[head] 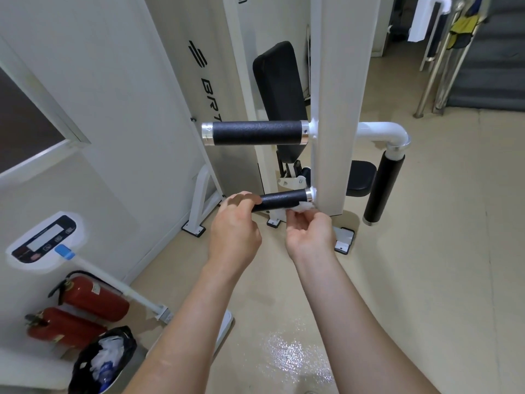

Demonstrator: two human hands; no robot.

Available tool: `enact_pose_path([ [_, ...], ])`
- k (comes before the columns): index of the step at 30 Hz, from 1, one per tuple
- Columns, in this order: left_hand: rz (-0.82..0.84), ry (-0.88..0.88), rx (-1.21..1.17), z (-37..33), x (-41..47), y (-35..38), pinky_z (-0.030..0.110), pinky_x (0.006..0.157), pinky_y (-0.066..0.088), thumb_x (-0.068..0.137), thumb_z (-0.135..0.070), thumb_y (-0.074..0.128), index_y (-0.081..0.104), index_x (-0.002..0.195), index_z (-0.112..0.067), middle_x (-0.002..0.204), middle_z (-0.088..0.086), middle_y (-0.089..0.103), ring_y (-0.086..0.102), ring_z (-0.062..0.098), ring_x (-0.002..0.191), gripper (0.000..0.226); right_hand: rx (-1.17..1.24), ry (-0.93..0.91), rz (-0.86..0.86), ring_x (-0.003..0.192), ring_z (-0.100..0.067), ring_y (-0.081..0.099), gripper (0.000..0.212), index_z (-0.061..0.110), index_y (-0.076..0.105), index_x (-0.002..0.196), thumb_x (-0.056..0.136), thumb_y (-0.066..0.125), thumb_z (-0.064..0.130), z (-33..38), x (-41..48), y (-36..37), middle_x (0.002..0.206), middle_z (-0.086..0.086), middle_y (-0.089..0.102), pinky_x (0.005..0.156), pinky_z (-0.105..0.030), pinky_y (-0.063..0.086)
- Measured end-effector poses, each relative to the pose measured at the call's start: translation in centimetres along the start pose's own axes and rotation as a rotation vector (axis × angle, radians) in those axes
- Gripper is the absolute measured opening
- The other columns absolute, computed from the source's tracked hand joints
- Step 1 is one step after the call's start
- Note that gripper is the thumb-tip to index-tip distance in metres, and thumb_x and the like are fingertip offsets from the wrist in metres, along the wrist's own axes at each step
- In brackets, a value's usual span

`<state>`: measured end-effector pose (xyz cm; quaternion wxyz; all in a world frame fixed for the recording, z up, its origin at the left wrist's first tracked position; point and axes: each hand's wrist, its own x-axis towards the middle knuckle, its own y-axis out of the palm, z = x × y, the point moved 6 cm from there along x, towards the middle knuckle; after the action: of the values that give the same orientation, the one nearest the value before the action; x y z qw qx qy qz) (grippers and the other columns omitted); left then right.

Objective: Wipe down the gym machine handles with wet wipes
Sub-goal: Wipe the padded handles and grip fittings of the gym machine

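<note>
Left hand [234, 226] curls round the 9 o'clock end of the lower handle [284, 199]; right hand [309, 237] pinches a bunched wet wipe [304, 207] against its 3 o'clock end.

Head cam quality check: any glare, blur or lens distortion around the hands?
Head view: strong specular glare on the floor near the bottom edge; wide-angle bowing toward the edges, the wall panel leaning; left hand, right hand, wet wipe and lower handle reasonably sharp, little motion blur; lighting even, shadows soft.
</note>
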<state>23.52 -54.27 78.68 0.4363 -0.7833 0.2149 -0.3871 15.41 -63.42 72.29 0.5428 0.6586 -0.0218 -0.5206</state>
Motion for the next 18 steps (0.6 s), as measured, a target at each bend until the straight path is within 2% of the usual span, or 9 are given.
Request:
enact_pose_path([
  [2,0.003,-0.003,0.008,0.0,0.0,0.0,0.038,0.086,0.049,0.069,0.012,0.049,0.063,0.111,-0.005,0.118,0.010,0.063,0.056,0.032,0.109,0.048,-0.077,0.071,0.110,0.094,-0.029,0.058,0.013,0.004,0.055,0.092,0.092,0.042,0.001,-0.1,-0.4,0.1,0.094,-0.014,0.057,0.099,-0.041,0.045],
  [4,0.002,-0.014,0.017,-0.1,0.0,0.1,0.038,0.087,0.049,0.069,0.011,0.050,0.062,0.112,-0.005,0.119,0.010,0.063,0.055,0.032,0.110,0.047,-0.155,0.074,0.116,0.099,-0.030,0.058,0.011,0.006,0.056,0.094,0.093,0.045,0.002,-0.1,-0.1,0.0,0.095,-0.012,0.057,0.096,-0.038,0.044],
  [8,0.000,-0.034,0.033,-0.4,-0.1,0.5,0.039,0.089,0.048,0.069,0.010,0.051,0.060,0.115,-0.007,0.122,0.009,0.061,0.053,0.031,0.115,0.050,-0.184,0.046,0.030,0.078,-0.024,0.057,0.019,0.006,0.057,0.096,0.091,0.043,-0.005,-0.5,1.7,0.3,0.083,-0.010,0.055,0.081,-0.033,0.050],
  [11,-0.001,-0.049,0.037,-0.4,0.2,0.7,0.038,0.088,0.048,0.070,0.009,0.052,0.058,0.117,-0.008,0.123,0.009,0.060,0.053,0.031,0.115,0.051,-0.221,0.041,0.031,0.077,-0.022,0.059,0.019,0.006,0.058,0.091,0.091,0.043,-0.006,-1.0,1.9,0.3,0.084,-0.010,0.057,0.068,-0.027,0.050],
  [14,-0.008,-0.062,0.036,-0.2,0.4,0.6,0.036,0.089,0.047,0.070,0.010,0.051,0.058,0.117,-0.008,0.122,0.010,0.060,0.053,0.030,0.114,0.051,-0.236,0.001,0.063,0.083,-0.022,0.060,0.018,0.005,0.057,0.085,0.092,0.045,-0.006,-0.9,1.1,-0.4,0.086,-0.011,0.060,0.075,-0.027,0.050],
  [17,-0.003,-0.058,0.040,-0.3,0.2,0.5,0.036,0.088,0.047,0.072,0.009,0.051,0.057,0.119,-0.009,0.122,0.010,0.060,0.053,0.029,0.114,0.050,-0.149,-0.010,0.036,0.095,-0.027,0.063,0.020,0.000,0.058,0.103,0.091,0.045,-0.009,0.0,1.0,-1.0,0.099,-0.016,0.064,0.089,-0.032,0.052],
  [18,0.000,-0.052,0.040,-0.4,0.1,0.5,0.036,0.088,0.047,0.072,0.009,0.051,0.057,0.119,-0.009,0.123,0.009,0.060,0.053,0.029,0.114,0.050,-0.120,0.004,0.027,0.099,-0.027,0.064,0.023,0.000,0.058,0.109,0.091,0.046,-0.008,0.1,1.2,-0.8,0.104,-0.016,0.064,0.090,-0.031,0.052],
])
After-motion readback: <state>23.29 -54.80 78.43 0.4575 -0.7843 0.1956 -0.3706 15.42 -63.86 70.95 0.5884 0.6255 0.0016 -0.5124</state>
